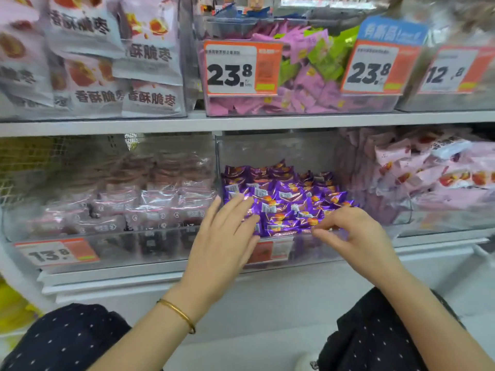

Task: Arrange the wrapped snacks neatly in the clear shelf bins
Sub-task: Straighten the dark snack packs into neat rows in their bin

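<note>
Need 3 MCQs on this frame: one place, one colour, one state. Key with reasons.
1. The purple snacks lie in:
A) the upper left bin
B) the lower middle bin
C) the lower right bin

2. The packets in the upper middle bin are:
A) pink and green
B) blue and yellow
C) all white

3. The left hand is:
A) a fist
B) flat, fingers straight, over the purple snacks
C) gripping a price tag

Key:
1B, they fill the bin the left hand reaches into.
2A, both colours show through its clear wall.
3B, its fingers lie straight across the wrappers.
</note>
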A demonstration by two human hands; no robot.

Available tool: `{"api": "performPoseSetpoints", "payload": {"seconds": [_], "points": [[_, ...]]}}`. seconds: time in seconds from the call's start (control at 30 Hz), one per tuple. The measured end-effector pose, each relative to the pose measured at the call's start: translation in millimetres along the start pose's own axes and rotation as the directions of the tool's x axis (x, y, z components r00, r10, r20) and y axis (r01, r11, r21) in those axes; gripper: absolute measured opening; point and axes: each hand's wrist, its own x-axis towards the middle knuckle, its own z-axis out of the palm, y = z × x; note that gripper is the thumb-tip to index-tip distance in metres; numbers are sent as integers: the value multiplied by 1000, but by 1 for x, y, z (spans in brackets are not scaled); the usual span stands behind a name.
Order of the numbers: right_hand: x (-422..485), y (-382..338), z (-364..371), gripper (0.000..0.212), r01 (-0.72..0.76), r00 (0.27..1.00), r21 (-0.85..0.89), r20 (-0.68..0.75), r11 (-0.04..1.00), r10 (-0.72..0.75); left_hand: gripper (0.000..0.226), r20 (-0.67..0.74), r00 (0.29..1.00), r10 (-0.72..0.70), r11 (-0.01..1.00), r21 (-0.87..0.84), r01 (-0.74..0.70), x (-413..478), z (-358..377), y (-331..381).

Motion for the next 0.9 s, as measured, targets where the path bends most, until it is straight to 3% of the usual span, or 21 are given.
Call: {"api": "performPoseSetpoints", "payload": {"seconds": [0.1,0.2,0.27,0.37,0.53,0.7,0.9], "points": [[0,10,1,36,65,998,8,7,998,-65,19,-108,993,35,999,-22,-38,-4,7,5],[5,11,3,35,60,998,41,4,997,-60,17,-172,984,47,999,-11,-49,2,6,5],[14,8,7,31,41,998,48,36,998,-42,24,-77,997,24,998,62,-19,12,4,1],[36,3,18,29,7,990,9,142,1000,-9,40,183,980,-81,983,180,47,31,-6,-3],[50,-6,30,34,-81,970,-5,230,997,80,25,487,868,-93,984,178,5,60,-22,-17],[42,-15,29,34,-1,963,-99,267,995,27,30,505,861,-69,967,245,-66,61,-14,-21],[42,-16,29,37,14,961,-128,275,992,22,31,477,872,-112,952,304,-44,60,-12,-17]]}}
